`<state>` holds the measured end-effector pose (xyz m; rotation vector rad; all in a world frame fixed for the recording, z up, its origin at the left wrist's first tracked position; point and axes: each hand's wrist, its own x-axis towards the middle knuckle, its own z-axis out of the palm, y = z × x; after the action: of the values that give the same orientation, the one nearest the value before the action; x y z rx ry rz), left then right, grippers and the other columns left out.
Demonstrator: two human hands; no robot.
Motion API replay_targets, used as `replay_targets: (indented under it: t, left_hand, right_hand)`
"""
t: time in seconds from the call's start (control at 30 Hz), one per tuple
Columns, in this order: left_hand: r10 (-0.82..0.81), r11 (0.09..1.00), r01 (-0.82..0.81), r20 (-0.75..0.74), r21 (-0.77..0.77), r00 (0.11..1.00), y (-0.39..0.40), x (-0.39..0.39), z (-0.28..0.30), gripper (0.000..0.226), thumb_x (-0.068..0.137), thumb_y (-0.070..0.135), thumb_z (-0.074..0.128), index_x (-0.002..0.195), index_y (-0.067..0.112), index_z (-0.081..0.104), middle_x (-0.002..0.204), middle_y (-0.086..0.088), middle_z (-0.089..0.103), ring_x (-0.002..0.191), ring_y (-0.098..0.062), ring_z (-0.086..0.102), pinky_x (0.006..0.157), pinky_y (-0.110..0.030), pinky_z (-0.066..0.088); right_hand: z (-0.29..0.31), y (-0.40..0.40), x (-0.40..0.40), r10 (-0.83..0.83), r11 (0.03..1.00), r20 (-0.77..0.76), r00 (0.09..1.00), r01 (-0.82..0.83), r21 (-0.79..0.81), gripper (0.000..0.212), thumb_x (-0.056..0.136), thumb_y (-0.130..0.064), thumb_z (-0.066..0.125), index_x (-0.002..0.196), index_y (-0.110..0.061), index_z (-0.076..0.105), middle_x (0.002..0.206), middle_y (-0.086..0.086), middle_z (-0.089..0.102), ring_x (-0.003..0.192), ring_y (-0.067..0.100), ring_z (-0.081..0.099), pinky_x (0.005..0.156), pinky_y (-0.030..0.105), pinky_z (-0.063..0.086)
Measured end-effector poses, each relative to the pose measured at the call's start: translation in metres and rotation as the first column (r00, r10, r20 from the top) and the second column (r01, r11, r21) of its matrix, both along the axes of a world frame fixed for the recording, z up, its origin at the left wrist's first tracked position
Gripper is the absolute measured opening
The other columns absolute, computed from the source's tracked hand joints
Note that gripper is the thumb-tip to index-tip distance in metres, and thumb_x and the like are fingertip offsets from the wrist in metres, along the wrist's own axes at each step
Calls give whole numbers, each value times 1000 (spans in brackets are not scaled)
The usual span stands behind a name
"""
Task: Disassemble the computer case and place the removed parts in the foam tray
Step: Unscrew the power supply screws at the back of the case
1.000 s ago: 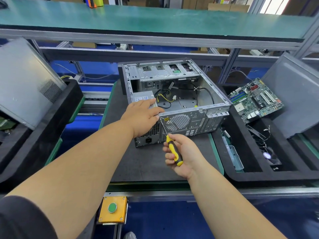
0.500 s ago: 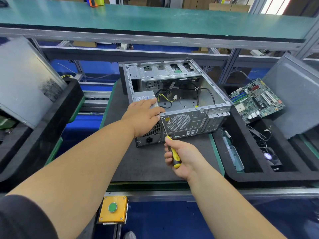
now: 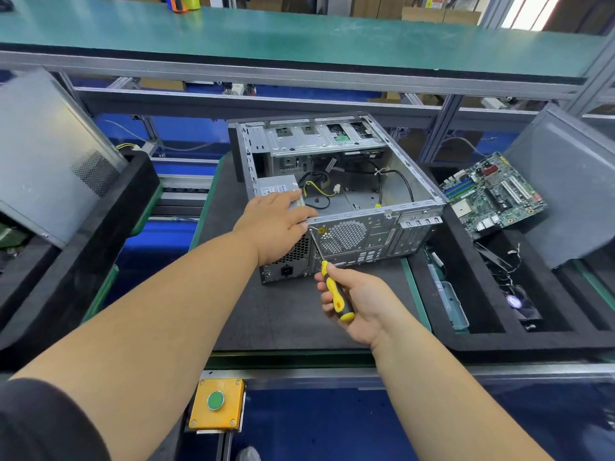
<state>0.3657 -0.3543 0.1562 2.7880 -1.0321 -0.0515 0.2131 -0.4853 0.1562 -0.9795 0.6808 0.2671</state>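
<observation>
Factory assembly line with a green upper shelf (image 3: 299, 31) on aluminium framing; below it, a dark grey surface (image 3: 276, 314) carries the work. Computer case (image 3: 336, 194), side panel off, lies on its side near the middle of the surface, open interior facing up and perforated rear panel toward the viewer. Black foam tray (image 3: 472, 294) stands just right of the surface; a green motherboard (image 3: 492, 194) leans across its far edge, a grey metal side panel (image 3: 572, 184) rests tilted at its right, and a small fan (image 3: 514, 301) lies in a near compartment. A second black foam tray (image 3: 76, 247) at left holds another grey panel (image 3: 46, 154) with a mesh vent. Power supply (image 3: 278, 189) sits in the case's near left corner, with black and yellow cables (image 3: 319, 191) trailing from it across the case floor. Left hand (image 3: 276, 221) rests on the power supply and the case's rear top edge, fingers (image 3: 286, 197) extended and close together, flat against the metal, gripping nothing. Right hand (image 3: 356, 301) grips the yellow-and-black screwdriver (image 3: 332, 291) by its handle, fingers curled round it and thumb along the grip; the shaft rises up and left, its tip meeting the rear panel beside the fan grille (image 3: 342, 236), just under the left hand. Yellow button box (image 3: 218, 404) with a green push-button is mounted on the front rail.
</observation>
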Motion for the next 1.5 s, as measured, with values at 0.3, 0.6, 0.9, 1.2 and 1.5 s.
replay_targets:
  t: [0.3, 0.6, 0.9, 1.2, 1.5]
  left_hand:
    - [7, 1000, -8, -1, -22, 1000, -1, -1, 0, 40, 102, 39, 33, 140, 48, 41, 161, 6, 18, 145, -19, 18, 117, -41, 13]
    - [23, 422, -346, -371, -838, 928, 10, -28, 15, 31, 94, 14, 47, 112, 31, 66, 119, 12, 63, 113, -1, 55, 94, -16, 41]
    - [-60, 276, -626, -663, -729, 746, 11, -70, -4, 35, 97, 12, 44, 71, 14, 67, 60, 0, 64, 49, -10, 53, 47, -16, 39]
    - [-418, 174, -959, -898, -225, 135, -8, -68, -11, 33, 99, 23, 42, 112, 5, 66, 108, -9, 73, 94, -17, 70, 75, -25, 53]
    - [-463, 88, -985, -882, -148, 91, -18, -65, -3, 30, 97, 17, 45, 113, 4, 67, 107, -10, 74, 87, -13, 71, 72, -22, 56]
  right_hand:
    - [-11, 8, 7, 16, 901, 48, 999, 6, -435, 29, 86, -19, 72, 80, -17, 44, 60, 2, 45, 45, 14, 40, 46, 24, 31]
    - [-6, 1, 5, 162, 757, 61, 985, -84, -648, 13, 84, -31, 56, 85, -18, 57, 78, 2, 70, 60, 17, 48, 49, 24, 36]
    - [-9, 0, -3, 100, 881, 195, 976, 4, -473, 9, 92, -15, 58, 97, -19, 63, 84, 0, 77, 61, 8, 48, 57, 25, 39]
    - [7, 4, 8, -12, 942, -49, 999, -6, -337, 31, 97, -14, 43, 72, -11, 61, 68, 11, 63, 47, 12, 37, 48, 23, 30]
    - [-10, 4, 0, -1, 869, 106, 994, 53, -491, 14, 89, -11, 66, 99, -14, 57, 74, 5, 62, 43, 7, 50, 41, 20, 40]
